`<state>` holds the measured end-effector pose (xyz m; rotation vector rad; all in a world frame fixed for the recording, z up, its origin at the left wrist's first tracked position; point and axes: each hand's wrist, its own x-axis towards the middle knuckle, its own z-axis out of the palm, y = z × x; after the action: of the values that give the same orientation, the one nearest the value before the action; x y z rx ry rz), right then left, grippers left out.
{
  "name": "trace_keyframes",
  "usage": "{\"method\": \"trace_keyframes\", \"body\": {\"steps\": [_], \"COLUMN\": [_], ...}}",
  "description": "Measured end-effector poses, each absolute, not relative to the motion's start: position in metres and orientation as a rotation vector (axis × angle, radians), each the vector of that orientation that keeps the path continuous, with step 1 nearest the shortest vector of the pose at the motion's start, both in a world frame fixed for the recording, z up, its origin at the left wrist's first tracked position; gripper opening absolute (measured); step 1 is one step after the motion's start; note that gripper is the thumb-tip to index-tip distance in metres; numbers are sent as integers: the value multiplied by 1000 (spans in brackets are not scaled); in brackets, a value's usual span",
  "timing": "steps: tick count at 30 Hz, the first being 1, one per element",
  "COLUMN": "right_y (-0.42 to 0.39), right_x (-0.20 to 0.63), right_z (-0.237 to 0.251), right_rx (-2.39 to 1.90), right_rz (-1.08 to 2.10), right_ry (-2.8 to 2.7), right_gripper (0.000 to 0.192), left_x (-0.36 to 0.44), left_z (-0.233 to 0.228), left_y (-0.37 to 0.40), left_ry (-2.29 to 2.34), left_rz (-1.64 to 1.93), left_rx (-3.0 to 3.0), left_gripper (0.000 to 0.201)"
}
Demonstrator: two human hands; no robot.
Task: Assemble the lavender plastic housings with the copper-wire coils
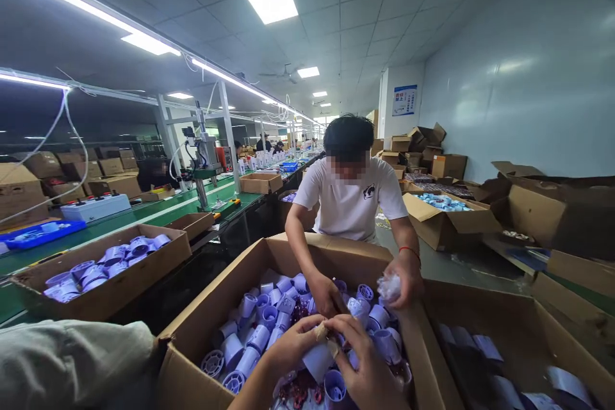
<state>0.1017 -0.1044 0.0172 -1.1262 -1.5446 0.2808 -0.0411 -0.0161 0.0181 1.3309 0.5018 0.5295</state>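
Left hand (pixel 293 346) and right hand (pixel 368 365) were together, both clamped on 1 white tube (pixel 318 359) over the cardboard box (pixel 192 333). Tube's lower end was hidden by fingers; the co-worker's hand (pixel 406 278) held something too blurred to identify.

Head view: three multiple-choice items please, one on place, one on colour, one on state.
1. Where does the pale lilac plastic tube sit?
A. between both hands, over the big cardboard box
B. on the green conveyor
C. on the floor

2. What colour is the shirt on the person across the box?
A. red
B. white
C. black

3. What is the left hand doing?
A. hanging free
B. flat on the belt
C. gripping the tube

Answers: 1 A, the right hand and the left hand close on it above the box. 2 B, the short-sleeved shirt is white. 3 C, its fingers wrap the tube.
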Motion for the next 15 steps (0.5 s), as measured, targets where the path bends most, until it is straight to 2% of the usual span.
{"method": "trace_keyframes", "body": {"steps": [2,7,12,15], "right_y": [-101,-95,-92,-91], "right_x": [102,104,107,111], "right_z": [14,11,5,-3], "right_rx": [-1148,-1229,-1271,-1284], "right_rz": [319,411,320,177], "right_ry": [-1542,-1496,-1498,-1619], "right_gripper": [37,32,23,36], "left_x": [-41,-40,-42,-42], "left_z": [18,19,18,19], "left_y": [-17,-16,-14,-14], "left_ry": [479,387,396,377], "left_rz": [517,422,373,388], "left_rx": [1319,1470,1594,1659], "left_gripper": [55,65,73,79]}}
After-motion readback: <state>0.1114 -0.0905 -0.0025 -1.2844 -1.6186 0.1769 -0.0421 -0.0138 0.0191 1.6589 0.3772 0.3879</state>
